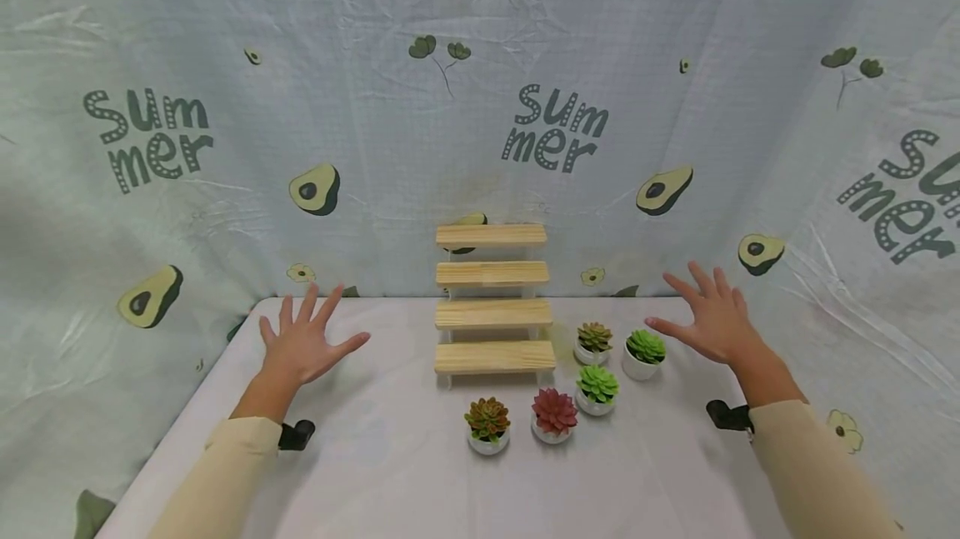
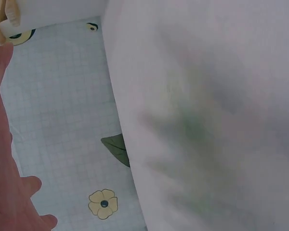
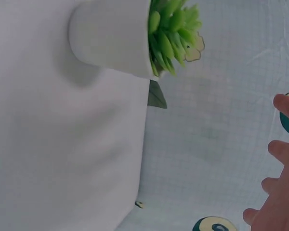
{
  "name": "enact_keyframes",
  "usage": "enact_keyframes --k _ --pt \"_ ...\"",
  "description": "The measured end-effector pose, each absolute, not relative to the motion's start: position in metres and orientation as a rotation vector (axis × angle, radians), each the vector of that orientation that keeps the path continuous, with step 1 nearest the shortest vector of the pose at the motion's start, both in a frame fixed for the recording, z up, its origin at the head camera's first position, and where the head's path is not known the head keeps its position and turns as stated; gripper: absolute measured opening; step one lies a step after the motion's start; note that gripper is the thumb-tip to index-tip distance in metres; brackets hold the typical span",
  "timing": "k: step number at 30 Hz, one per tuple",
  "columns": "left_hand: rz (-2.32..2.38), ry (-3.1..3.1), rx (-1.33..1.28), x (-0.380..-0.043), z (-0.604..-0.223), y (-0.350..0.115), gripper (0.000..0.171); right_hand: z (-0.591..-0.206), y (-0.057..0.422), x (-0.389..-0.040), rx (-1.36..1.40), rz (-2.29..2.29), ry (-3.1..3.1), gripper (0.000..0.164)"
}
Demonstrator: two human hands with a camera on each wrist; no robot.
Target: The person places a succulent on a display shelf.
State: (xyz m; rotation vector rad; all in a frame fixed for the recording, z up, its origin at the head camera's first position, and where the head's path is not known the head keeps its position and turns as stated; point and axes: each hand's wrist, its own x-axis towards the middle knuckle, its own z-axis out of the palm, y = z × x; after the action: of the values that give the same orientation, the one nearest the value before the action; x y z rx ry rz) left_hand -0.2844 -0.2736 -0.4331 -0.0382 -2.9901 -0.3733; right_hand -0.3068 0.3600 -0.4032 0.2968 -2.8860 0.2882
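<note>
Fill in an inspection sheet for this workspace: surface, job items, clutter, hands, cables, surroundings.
Surface: white table, looks smooth.
Job items: four-step wooden stand, its shelves bare; five succulents in white pots to its front and right: rusty-brown succulent, red succulent, light-green succulent, olive succulent, bright-green succulent. All upright.
Clutter: nothing seen.
Hands: left hand and right hand raised, fingers spread, holding nothing; right hand nearest the bright-green succulent.
Cables: nothing seen.
Surroundings: pale hanging cloth printed with avocados, flowers and "summer".
</note>
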Motion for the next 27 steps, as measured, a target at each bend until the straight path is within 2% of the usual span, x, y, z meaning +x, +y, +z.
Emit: enact_keyframes --k 13,27 --pt "-0.607 -2.927 -0.078 -0.27 -0.455 -0.235 0.099 -0.436 0.336 -0.285 0.371 0.652 -2.73 0.088" --pt "-1.135 -2.73 -0.106 -0.26 -0.482 -0.178 0.088 -0.473 0.309 -0.271 0.201 1.042 -2.596 0.08"
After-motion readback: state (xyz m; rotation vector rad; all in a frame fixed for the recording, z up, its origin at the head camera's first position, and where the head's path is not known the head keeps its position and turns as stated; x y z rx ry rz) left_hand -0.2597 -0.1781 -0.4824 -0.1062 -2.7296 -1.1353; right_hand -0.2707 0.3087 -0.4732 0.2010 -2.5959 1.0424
